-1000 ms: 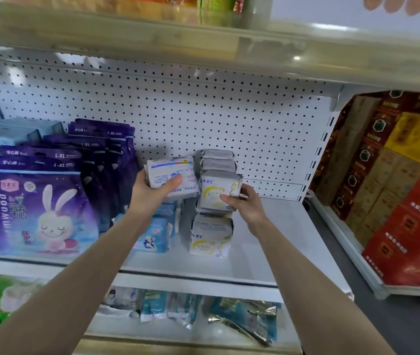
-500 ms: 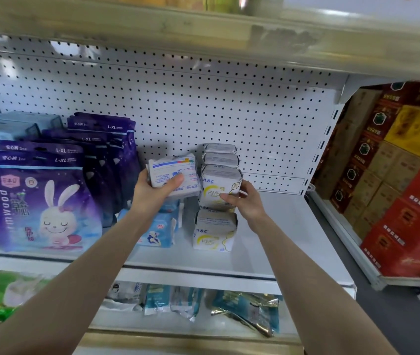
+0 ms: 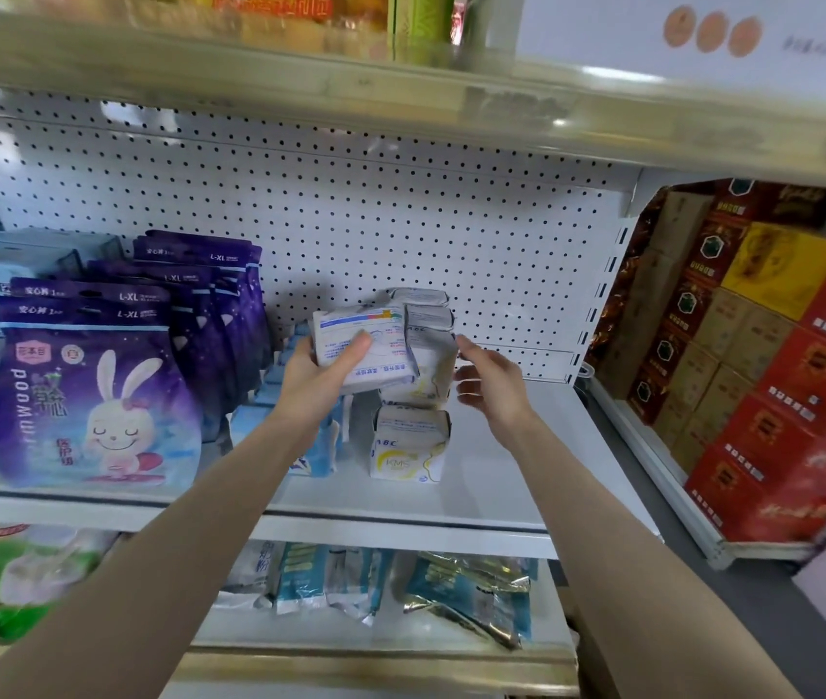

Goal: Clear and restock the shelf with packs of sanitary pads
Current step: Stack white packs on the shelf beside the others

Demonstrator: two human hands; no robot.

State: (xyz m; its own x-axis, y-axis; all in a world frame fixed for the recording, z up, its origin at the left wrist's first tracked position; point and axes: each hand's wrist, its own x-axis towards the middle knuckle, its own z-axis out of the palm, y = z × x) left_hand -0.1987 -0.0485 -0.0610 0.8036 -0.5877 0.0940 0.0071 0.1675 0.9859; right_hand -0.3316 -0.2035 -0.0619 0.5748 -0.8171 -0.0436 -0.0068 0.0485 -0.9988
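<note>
restock partway. left grip (image 3: 315, 380) clasps a pack (image 3: 386, 345), pressed against stack (image 3: 413, 436), upper left, above shelf (image 3: 501, 461). right grip (image 3: 489, 385) released, fingers (image 3: 471, 348) just right of stack, maybe touching. one stack standing; I'd judge most stocking remains.

White shelf (image 3: 501, 471) under purple packs (image 3: 93, 396), blue packs (image 3: 319, 454), stacked white packs (image 3: 408, 446).

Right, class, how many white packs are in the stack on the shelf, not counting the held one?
4: the bottom pack on the shelf, the second pack on it, then behind, the lower rear pack and the upper rear pack above it. More may be hidden.
</note>
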